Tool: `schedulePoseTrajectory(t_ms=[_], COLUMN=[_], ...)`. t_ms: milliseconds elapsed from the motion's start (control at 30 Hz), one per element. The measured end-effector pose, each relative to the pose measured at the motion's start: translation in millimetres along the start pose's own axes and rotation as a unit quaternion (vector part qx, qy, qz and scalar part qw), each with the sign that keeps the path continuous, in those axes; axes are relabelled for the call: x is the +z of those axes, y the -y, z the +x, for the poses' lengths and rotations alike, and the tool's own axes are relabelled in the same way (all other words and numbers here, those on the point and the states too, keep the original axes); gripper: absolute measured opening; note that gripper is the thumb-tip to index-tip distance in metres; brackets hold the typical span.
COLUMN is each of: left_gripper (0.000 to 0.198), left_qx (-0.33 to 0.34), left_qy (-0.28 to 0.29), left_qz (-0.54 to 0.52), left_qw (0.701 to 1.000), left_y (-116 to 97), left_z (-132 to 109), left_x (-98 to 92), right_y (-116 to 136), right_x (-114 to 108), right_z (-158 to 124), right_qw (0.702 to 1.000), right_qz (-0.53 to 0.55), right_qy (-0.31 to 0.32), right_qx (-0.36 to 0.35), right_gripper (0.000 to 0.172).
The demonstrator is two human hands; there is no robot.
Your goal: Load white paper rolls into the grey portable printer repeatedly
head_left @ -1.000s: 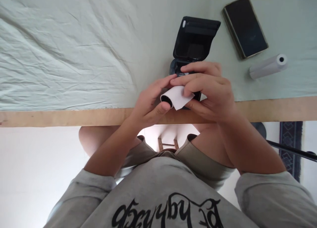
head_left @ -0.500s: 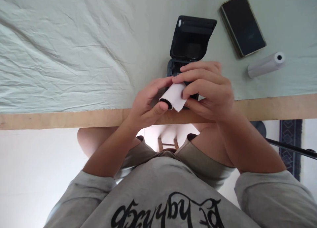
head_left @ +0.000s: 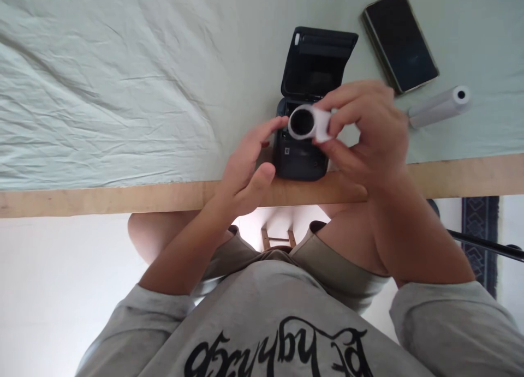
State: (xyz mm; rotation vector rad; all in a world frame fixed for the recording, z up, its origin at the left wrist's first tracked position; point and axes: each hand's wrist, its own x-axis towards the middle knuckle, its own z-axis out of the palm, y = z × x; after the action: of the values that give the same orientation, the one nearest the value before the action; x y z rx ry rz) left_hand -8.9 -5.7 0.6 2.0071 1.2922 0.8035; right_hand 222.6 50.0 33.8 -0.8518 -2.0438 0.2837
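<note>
A small white paper roll (head_left: 315, 125) with a dark round core is pinched between the thumb and fingers of my right hand (head_left: 368, 129). One end of the roll faces up towards me. It is held over a dark thermal printer (head_left: 301, 161), whose lid (head_left: 313, 66) stands open, tilted away from me. The roll and my fingers hide part of the printer's bay. My left hand (head_left: 248, 169) is open to the left of the printer, thumb and fingers apart. Its fingertips reach the printer's left edge, close to the roll; whether they touch either is unclear.
Right of the printer, a phone-like device (head_left: 403, 41) in a case lies on the pale green cloth (head_left: 143, 82). A second white paper roll (head_left: 438, 108) lies below it. The wooden table edge (head_left: 102, 198) runs just in front of the printer.
My right hand has moved up and right with the paper roll, turning its end upwards. The left hand has let go of the roll, and the printer's front now shows.
</note>
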Motion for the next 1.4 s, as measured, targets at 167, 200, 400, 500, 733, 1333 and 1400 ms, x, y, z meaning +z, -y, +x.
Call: schedulePoseTrajectory(t_ms=[167,200,400,500,733,1333,1400], left_gripper=[0.051,0.049,0.044,0.044,0.054,0.054,0.054], left_qx=[0.068,0.071,0.065,0.064,0.04,0.02,0.022], left_qy=[-0.035,-0.03,-0.017,-0.015,-0.02,-0.053,-0.051], left_qz=[0.016,0.03,0.036,0.032,0.001,-0.013,-0.008], left_qw=[0.997,0.997,0.997,0.997,0.999,0.998,0.998], left_y=[-5,-5,-6,-6,-4,0,0], left_z=[6,6,7,7,6,11,12], left_x=[3.2,4.5,6.7,5.8,6.4,13.9,13.7], right_y=[-28,-32,-34,-30,-18,-3,-6], right_x=[-4,-3,2,2,-1,-10,-9], right_z=[-5,-6,-8,-5,-2,-21,-20], right_qw=[0.997,0.997,0.993,0.995,0.996,0.995,0.995], right_qz=[-0.042,-0.042,-0.039,-0.052,-0.045,0.07,0.042], right_qy=[0.006,0.018,0.061,0.049,0.033,0.065,0.004], right_qx=[0.061,0.065,0.09,0.071,0.075,0.032,0.085], right_gripper=[0.011,0.011,0.008,0.007,0.012,0.007,0.011])
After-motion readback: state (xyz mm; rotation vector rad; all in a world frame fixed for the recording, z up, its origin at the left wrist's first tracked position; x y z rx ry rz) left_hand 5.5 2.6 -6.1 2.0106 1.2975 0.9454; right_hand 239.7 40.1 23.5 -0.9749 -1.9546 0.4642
